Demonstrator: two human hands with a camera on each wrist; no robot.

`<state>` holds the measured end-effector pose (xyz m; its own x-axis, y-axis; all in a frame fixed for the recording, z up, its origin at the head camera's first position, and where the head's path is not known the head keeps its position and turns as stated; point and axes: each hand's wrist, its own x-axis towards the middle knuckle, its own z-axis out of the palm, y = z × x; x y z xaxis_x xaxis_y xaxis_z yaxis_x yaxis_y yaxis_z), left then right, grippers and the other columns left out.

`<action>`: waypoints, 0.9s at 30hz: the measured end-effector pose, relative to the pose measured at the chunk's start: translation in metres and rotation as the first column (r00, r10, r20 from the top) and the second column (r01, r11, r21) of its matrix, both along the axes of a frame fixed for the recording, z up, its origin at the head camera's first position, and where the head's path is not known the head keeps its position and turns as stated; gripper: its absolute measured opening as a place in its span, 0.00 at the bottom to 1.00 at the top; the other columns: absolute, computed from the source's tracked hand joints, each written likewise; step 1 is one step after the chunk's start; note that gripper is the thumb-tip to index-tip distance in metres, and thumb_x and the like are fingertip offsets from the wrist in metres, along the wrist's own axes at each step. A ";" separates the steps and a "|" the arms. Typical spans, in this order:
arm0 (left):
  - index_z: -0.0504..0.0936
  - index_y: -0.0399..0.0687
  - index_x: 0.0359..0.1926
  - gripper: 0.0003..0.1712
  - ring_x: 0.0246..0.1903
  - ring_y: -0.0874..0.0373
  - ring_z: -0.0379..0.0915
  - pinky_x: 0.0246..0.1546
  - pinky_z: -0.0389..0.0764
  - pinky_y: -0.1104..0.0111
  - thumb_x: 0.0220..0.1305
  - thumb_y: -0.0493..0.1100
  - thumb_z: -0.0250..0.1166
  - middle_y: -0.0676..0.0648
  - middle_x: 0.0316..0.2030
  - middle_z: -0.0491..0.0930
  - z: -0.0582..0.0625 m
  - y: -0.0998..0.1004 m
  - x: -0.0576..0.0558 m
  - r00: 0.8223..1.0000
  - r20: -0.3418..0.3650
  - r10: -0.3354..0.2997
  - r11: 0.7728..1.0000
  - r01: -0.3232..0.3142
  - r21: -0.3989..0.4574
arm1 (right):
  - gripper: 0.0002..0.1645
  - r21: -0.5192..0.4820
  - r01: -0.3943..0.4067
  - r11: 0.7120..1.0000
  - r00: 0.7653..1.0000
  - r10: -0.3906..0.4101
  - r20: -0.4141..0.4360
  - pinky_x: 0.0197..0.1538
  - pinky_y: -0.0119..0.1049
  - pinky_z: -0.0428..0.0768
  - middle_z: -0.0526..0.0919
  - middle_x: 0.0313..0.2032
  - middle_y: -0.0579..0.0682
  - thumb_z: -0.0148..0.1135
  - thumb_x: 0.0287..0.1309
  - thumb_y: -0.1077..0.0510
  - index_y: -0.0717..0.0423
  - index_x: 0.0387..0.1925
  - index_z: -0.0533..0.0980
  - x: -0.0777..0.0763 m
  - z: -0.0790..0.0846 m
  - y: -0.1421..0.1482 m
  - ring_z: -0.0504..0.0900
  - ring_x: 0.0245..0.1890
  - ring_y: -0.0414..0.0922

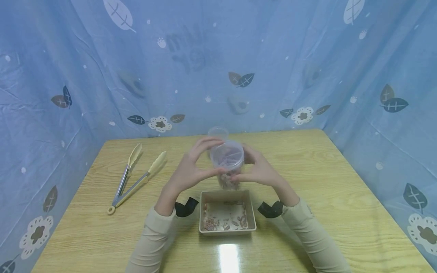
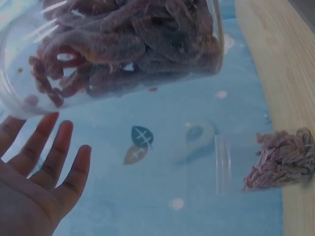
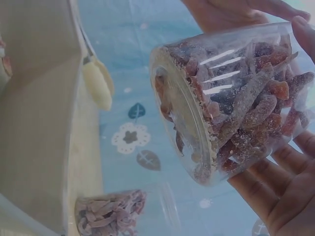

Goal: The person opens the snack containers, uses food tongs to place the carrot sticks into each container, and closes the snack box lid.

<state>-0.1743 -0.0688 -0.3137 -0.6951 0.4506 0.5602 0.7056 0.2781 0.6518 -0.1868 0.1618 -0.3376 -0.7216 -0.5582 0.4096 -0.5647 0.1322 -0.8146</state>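
Both hands hold a clear plastic jar [image 1: 229, 178] between them, just beyond a beige tray. Reddish-brown dried strips with a whitish dusting fill much of the jar [image 3: 246, 93], whose round base faces the right wrist camera, off the table. My left hand [image 1: 191, 167] curves round the left of its upper end, thumb on the near side. On the opposite side, my right hand [image 1: 261, 170] grips the jar with its thumb in front and fingers behind. The beige tray [image 1: 225, 195] holds scattered small brown pieces.
A second clear jar [image 2: 280, 162] of brown strips stands behind the held one, mostly hidden in the head view. Spread tongs [image 1: 127, 184] with cream tips lie on the left of the wooden table [image 1: 307, 163]. A blue patterned curtain [image 1: 205, 76] surrounds the back and sides.
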 end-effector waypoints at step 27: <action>0.67 0.56 0.65 0.42 0.66 0.57 0.55 0.64 0.58 0.50 0.47 0.49 0.73 0.55 0.65 0.63 0.000 0.004 0.007 0.998 0.044 -0.046 0.998 0.048 -0.033 | 0.44 0.083 0.081 0.993 0.996 -0.078 -0.041 0.50 0.41 0.78 0.78 0.47 0.59 0.75 0.32 0.67 0.68 0.56 0.66 0.021 0.024 -0.011 0.79 0.45 0.47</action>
<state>-0.1677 -0.0648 -0.3138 -0.6961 0.5016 0.5137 0.6895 0.2677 0.6730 -0.1657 0.1507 -0.3132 -0.7502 -0.5333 0.3909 -0.5796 0.2458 -0.7770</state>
